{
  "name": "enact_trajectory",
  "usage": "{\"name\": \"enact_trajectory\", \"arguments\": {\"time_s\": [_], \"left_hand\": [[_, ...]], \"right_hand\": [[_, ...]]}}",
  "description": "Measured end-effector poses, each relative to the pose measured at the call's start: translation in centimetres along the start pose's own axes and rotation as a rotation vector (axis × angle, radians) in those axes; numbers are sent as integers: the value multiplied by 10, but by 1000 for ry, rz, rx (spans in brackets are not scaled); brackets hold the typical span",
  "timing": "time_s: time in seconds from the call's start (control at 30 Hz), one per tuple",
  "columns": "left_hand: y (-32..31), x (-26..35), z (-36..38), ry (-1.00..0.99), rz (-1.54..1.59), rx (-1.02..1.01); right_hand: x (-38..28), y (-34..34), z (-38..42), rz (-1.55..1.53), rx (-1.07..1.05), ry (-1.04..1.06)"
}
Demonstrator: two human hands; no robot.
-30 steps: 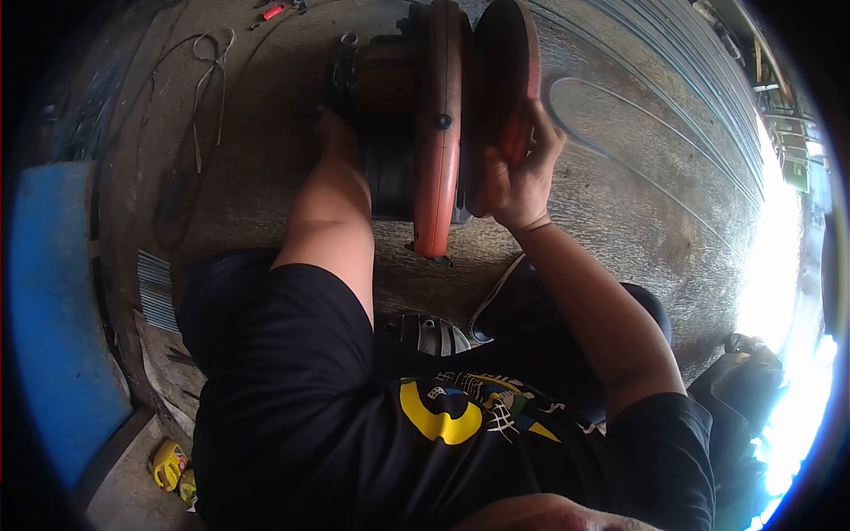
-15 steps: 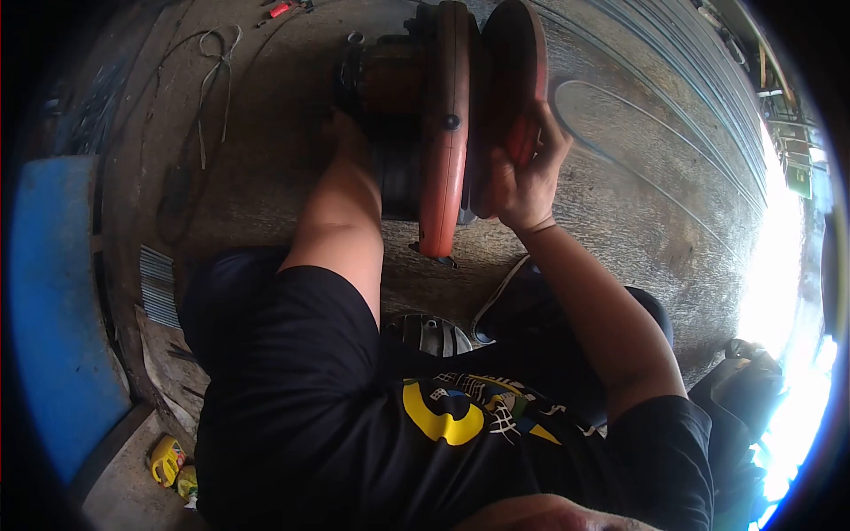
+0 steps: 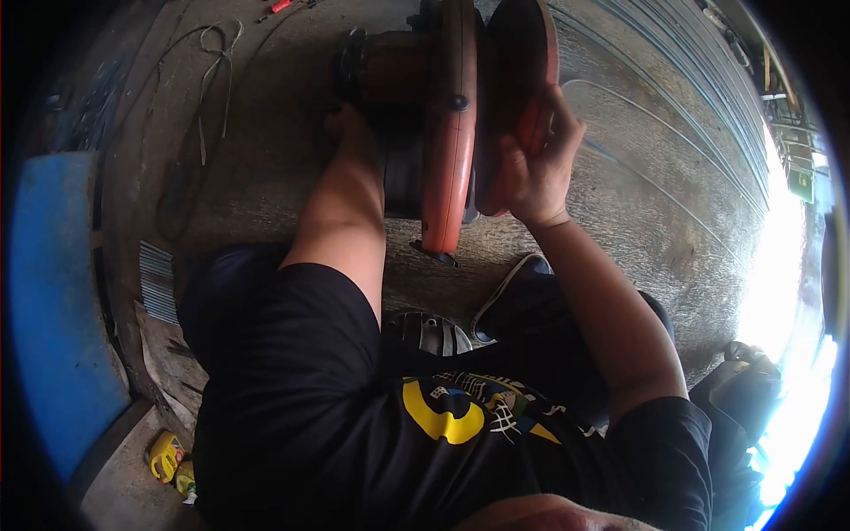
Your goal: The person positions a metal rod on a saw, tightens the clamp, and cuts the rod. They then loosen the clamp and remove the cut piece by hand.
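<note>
A large power tool with a red handle (image 3: pixel 450 168) and a dark round guard or disc (image 3: pixel 522 62) with a red rim stands on the worn wooden floor. On its right side my right hand (image 3: pixel 542 168) grips the lower red part, thumb on the near face and fingers curled round the edge. My left hand (image 3: pixel 343 124) reaches to the tool's left side, beside the dark motor body (image 3: pixel 390 71). Its fingers are in shadow and mostly hidden, so what they hold cannot be made out.
Long thin rods (image 3: pixel 673 88) lie at the upper right. A looped cord (image 3: pixel 205 80) and a small red object (image 3: pixel 280 6) are at the upper left. A blue panel (image 3: pixel 62 310), a bundle of short rods (image 3: pixel 158 281) and a yellow container (image 3: pixel 166 456) are at the left.
The disc and my right hand have moved slightly right and up. The red handle has shifted a little with them. My left hand has barely moved.
</note>
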State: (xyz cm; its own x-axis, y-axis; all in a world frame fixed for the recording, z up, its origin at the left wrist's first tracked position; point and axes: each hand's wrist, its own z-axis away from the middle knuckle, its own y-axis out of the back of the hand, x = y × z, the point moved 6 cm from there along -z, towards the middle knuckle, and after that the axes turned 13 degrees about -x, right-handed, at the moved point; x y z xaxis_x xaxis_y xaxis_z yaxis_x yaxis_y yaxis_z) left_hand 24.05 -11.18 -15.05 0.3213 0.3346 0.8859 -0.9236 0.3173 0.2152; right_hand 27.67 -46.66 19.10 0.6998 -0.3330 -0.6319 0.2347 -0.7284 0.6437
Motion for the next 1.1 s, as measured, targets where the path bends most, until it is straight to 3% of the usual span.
{"name": "enact_trajectory", "arguments": {"time_s": [0.07, 0.17, 0.87, 1.03, 1.1], "left_hand": [[-3, -15, -16, -13, 45, -7], [14, 49, 60, 90, -4, 18], [10, 32, 36, 139, 475, -149], [-19, -90, -117, -80, 263, -182], [-23, -107, -135, -134, 210, -189]], "right_hand": [[-1, 0, 0, -13, 5, 5], [-4, 2, 0, 39, -11, -5], [-1, 1, 1, 3, 9, 16], [-2, 1, 2, -7, -8, -16], [-3, 2, 2, 3, -8, -15]]}}
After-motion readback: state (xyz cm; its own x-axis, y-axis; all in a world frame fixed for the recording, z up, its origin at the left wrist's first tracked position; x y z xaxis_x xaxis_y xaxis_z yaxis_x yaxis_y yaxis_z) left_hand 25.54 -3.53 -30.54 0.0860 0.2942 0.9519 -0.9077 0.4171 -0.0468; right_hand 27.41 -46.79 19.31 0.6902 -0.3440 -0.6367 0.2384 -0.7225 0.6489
